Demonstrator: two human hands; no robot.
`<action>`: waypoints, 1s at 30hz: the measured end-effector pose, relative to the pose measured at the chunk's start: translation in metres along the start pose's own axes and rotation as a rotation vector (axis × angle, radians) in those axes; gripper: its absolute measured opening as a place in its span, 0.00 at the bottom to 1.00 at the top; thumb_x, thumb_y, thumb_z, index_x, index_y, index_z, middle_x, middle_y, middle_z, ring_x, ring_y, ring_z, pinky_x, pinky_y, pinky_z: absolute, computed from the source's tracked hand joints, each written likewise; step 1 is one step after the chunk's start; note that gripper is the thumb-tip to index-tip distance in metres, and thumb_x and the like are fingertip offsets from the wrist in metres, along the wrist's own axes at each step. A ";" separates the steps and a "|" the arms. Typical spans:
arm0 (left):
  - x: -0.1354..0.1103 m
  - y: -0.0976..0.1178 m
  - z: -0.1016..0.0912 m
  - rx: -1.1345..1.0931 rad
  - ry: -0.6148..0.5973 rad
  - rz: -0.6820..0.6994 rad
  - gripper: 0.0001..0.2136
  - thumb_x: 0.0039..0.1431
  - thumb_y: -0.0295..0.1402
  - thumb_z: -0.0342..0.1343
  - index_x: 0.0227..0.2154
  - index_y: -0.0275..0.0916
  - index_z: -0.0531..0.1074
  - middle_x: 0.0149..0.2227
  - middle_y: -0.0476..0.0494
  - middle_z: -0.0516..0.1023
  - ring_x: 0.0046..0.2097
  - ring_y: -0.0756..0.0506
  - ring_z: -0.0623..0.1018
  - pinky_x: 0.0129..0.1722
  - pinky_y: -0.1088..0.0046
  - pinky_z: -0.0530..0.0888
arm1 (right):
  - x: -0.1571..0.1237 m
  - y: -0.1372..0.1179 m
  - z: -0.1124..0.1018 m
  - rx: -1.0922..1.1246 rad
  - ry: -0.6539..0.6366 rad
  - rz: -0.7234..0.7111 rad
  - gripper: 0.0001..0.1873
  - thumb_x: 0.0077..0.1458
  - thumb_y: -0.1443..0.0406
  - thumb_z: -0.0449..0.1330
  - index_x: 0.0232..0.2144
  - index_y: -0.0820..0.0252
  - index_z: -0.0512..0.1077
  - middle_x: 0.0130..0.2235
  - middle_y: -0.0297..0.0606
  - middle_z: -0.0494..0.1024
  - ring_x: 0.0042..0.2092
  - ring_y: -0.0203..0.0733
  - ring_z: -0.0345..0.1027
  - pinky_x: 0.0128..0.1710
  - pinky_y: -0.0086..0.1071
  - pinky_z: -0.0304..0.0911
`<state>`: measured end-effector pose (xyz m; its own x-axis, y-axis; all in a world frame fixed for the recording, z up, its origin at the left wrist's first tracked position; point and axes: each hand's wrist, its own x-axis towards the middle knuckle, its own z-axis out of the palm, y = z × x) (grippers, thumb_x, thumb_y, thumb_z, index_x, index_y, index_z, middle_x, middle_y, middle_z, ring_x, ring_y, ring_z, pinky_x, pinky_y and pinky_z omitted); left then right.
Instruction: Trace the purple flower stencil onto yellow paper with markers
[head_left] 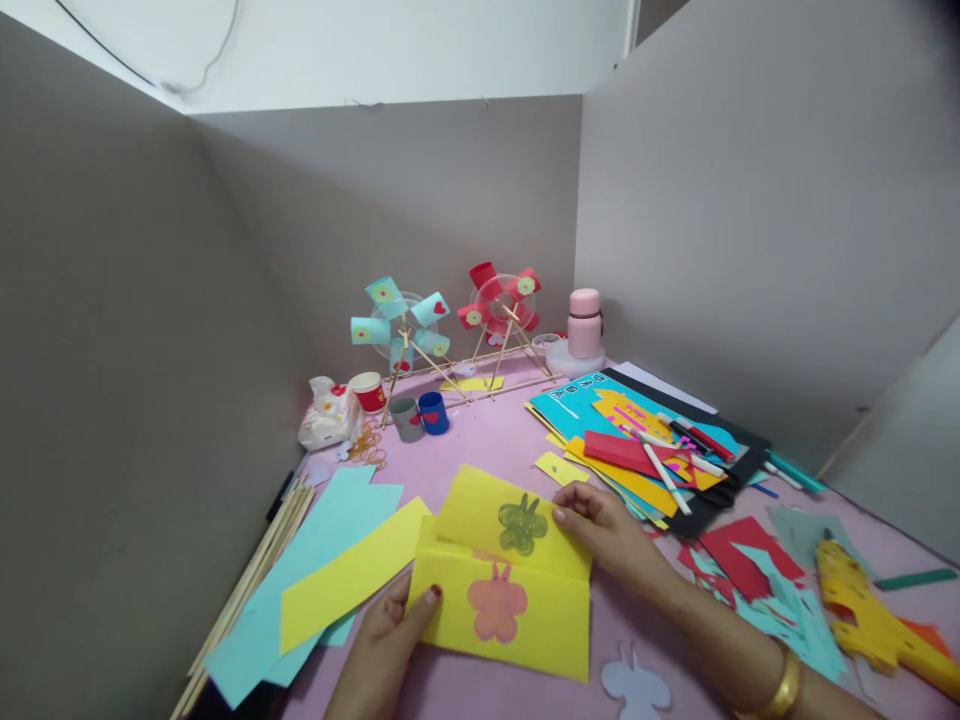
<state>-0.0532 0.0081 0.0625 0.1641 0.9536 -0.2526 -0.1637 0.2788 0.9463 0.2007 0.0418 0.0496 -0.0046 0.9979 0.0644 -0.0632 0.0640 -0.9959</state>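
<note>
Near the front edge of the pink table (pixel 480 440), we hold a folded yellow sheet (pixel 501 590) with both hands. Our left hand (pixel 382 640) pinches its near left corner, thumb on top, fingers hidden beneath. Our right hand (pixel 611 530) closes fingertips on the raised flap's right edge. On the flap we see a green scribbled flower (pixel 522 524); below it lies a pink flower cutout (pixel 496 602). To the left we see a yellow strip (pixel 349 578) over light blue paper (pixel 300 590). Far back stand two paper wheels (pixel 450 315). At right lies a yellow glue gun (pixel 870 615).
</note>
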 end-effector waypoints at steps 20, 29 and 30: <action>0.001 -0.001 -0.003 0.006 0.051 -0.002 0.23 0.49 0.45 0.64 0.46 0.40 0.75 0.44 0.39 0.80 0.50 0.33 0.75 0.51 0.56 0.69 | 0.010 -0.003 -0.014 0.120 0.169 -0.017 0.26 0.40 0.44 0.67 0.30 0.57 0.68 0.21 0.28 0.69 0.22 0.36 0.63 0.21 0.28 0.55; 0.002 -0.002 -0.006 0.024 0.104 0.027 0.21 0.48 0.46 0.65 0.43 0.41 0.76 0.49 0.43 0.78 0.56 0.34 0.70 0.54 0.59 0.67 | 0.002 -0.005 -0.002 -0.026 -0.015 0.001 0.16 0.47 0.53 0.63 0.28 0.59 0.69 0.20 0.30 0.70 0.21 0.35 0.63 0.21 0.27 0.55; 0.002 -0.005 -0.008 0.029 0.133 0.027 0.20 0.48 0.46 0.65 0.42 0.41 0.76 0.50 0.43 0.77 0.57 0.34 0.68 0.55 0.59 0.66 | -0.001 -0.004 0.001 -0.054 -0.040 -0.004 0.13 0.48 0.55 0.63 0.27 0.59 0.70 0.21 0.30 0.71 0.22 0.36 0.63 0.21 0.27 0.55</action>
<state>-0.0597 0.0097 0.0561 0.0290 0.9680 -0.2492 -0.1375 0.2508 0.9582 0.2001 0.0410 0.0541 -0.0441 0.9966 0.0695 -0.0090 0.0692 -0.9976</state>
